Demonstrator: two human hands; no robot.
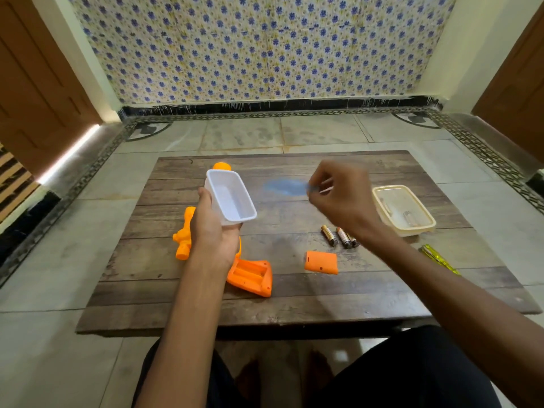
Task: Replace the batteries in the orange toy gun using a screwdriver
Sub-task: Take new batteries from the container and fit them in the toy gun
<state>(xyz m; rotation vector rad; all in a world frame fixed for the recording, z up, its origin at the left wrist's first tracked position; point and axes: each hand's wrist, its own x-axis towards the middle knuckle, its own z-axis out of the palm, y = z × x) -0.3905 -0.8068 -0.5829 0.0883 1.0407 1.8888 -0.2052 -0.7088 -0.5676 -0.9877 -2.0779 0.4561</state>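
My left hand (213,228) grips a white plastic box (231,198) and holds it above the orange toy gun (250,275). The gun lies on the wooden table (294,301) with its battery bay open and facing up. My right hand (341,198) is raised over the table and pinches a blurred blue thing (284,187), perhaps the box's lid. Three used batteries (340,236) lie side by side under my right wrist. The orange battery cover (321,262) lies near them. A yellow screwdriver (438,259) lies at the right, partly behind my forearm.
A cream tray (424,228) with small clear parts inside stands at the table's right. The low table sits on a tiled floor (59,334), with a patterned cloth on the wall behind. My knees are below the table's front edge.
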